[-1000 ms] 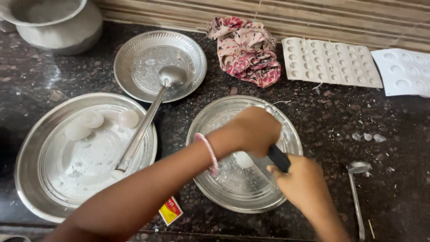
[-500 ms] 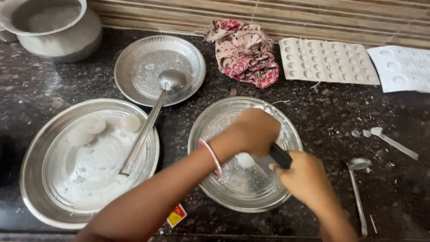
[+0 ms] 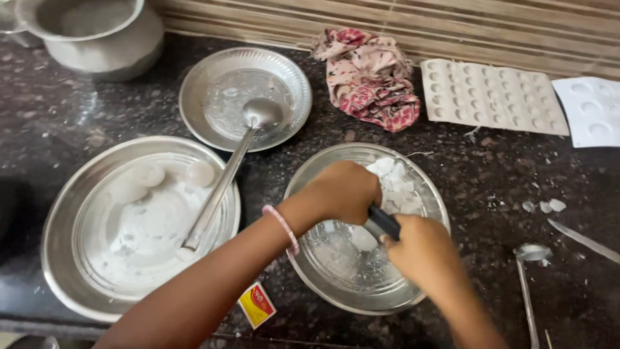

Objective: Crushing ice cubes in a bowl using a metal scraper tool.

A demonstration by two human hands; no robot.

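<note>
- Left hand (image 3: 342, 192), clenched, reaches across the steel plate (image 3: 426, 187) at lower centre, seemingly pinning something white for cutting.
- Right hand (image 3: 423, 249) grips a dark-handled tool (image 3: 382, 222), seemingly a knife, just beside it.
- White pieces (image 3: 392, 181) pile at the plate's upper edge, clear of the cutting.

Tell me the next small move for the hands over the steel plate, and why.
Probably press the black-handled tool down again: the right hand grips it, the left hand is closed beside it, and white pieces lie piled in the steel plate just beyond.
</note>
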